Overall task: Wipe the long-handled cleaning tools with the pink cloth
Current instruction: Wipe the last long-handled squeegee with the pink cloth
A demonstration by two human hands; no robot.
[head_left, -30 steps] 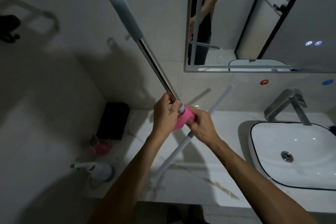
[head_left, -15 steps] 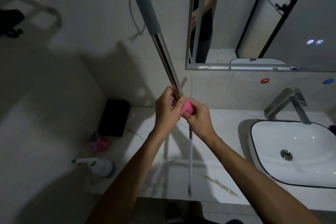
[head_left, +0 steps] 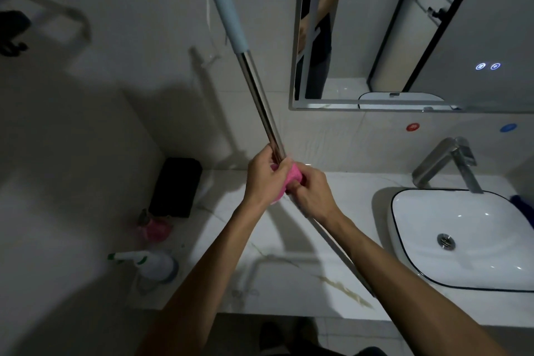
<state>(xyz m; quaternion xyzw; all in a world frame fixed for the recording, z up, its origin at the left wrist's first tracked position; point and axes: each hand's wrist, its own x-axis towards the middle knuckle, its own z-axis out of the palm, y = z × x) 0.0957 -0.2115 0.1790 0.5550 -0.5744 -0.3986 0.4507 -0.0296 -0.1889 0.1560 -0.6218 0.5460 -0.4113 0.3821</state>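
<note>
The long-handled tool (head_left: 261, 107) runs as one diagonal line from upper left to lower right. Its pale blue grip (head_left: 226, 6) sits high against the wall; its steel shaft passes down between both hands and on beneath the right forearm, ending near the front edge of the bench (head_left: 289, 289).

The left hand (head_left: 264, 179) has its fingers curled round the shaft just above the pink cloth (head_left: 291, 179). The right hand (head_left: 313, 193) holds the bunched cloth closed round the shaft directly below. The two hands touch at the cloth.

Both hands work above the bench, left of the sink (head_left: 462, 240), whose black-rimmed edge lies well apart from the shaft. The faucet (head_left: 450, 162) stands behind the sink. The mirror (head_left: 404, 37) frame's left edge lies just right of the upper shaft.

On the left end of the bench stand a black box (head_left: 176, 186), a pink item (head_left: 154, 228) and a spray bottle (head_left: 150, 264), all apart from the shaft. A white L-shaped pipe (head_left: 268, 261) lies on the bench below the forearms
</note>
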